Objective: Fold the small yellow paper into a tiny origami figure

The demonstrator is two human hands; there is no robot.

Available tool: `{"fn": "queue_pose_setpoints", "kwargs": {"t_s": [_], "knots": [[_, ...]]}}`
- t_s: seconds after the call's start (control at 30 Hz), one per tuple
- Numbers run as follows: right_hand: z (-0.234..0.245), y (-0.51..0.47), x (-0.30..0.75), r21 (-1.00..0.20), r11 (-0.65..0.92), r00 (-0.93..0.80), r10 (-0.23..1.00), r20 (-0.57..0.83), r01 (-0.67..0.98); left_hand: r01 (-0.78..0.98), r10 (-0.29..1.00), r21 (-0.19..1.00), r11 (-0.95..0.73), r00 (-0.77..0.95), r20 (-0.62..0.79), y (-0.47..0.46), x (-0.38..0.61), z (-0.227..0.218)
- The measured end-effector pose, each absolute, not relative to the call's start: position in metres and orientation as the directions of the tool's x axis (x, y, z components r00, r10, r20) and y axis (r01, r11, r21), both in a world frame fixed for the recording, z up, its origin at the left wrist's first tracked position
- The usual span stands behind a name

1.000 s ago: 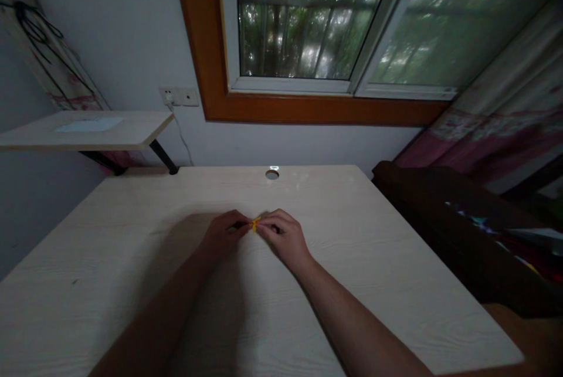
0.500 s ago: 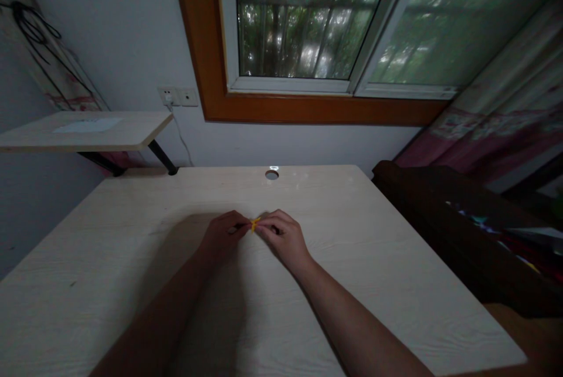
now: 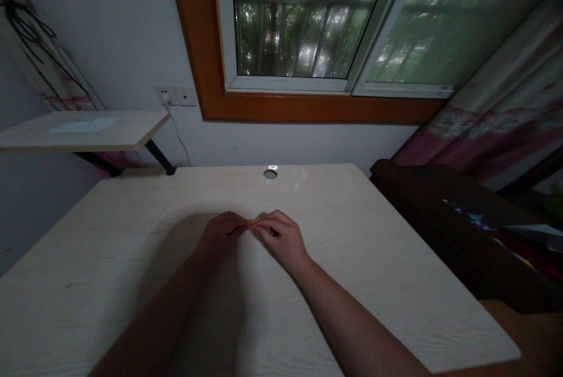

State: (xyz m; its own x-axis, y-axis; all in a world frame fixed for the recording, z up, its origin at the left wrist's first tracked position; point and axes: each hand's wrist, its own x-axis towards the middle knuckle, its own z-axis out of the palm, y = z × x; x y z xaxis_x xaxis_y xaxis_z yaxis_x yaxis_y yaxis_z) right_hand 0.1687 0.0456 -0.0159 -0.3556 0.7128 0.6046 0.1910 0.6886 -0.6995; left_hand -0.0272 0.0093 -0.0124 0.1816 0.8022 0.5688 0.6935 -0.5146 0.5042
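Note:
A small, thin yellow strip (image 3: 253, 224) is pinched between my two hands just above the middle of the desk. Its exact kind is too small to make out. My left hand (image 3: 223, 232) grips it from the left between thumb and fingertips. From the right, my right hand (image 3: 281, 233) pinches it the same way, and the fingertips of both hands nearly touch. Most of the strip is hidden by the fingers; only thin ends stick out above and below. Under both forearms lies the pale wood-grain desk (image 3: 373, 295).
A raised shelf (image 3: 141, 133) with a white paper (image 3: 83, 125) stands at the back left. A round cable hole (image 3: 270, 174) sits near the desk's back edge. Wall sockets (image 3: 176, 96) and a window are behind; dark furniture (image 3: 422, 207) stands to the right.
The yellow strip now shows thinner and narrower between my fingertips, and my left fingers have closed up more. The whole view has shifted slightly.

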Motion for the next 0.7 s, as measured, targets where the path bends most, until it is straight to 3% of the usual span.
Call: {"fn": "queue_pose_setpoints", "kwargs": {"t_s": [0.23,0.7], "knots": [[-0.0148,0.0452,0.1687,-0.668,0.698,-0.341,0.713,0.613,0.258,0.624,0.813,0.595,-0.507,0.117,0.570,0.0066,-0.0251,-0.0059],[-0.0135,0.0426,0.1682,-0.622,0.714,-0.427,0.695,0.578,0.320,0.615,0.827,0.591,-0.522,0.194,0.528,0.0081,-0.0222,-0.0131]]}}
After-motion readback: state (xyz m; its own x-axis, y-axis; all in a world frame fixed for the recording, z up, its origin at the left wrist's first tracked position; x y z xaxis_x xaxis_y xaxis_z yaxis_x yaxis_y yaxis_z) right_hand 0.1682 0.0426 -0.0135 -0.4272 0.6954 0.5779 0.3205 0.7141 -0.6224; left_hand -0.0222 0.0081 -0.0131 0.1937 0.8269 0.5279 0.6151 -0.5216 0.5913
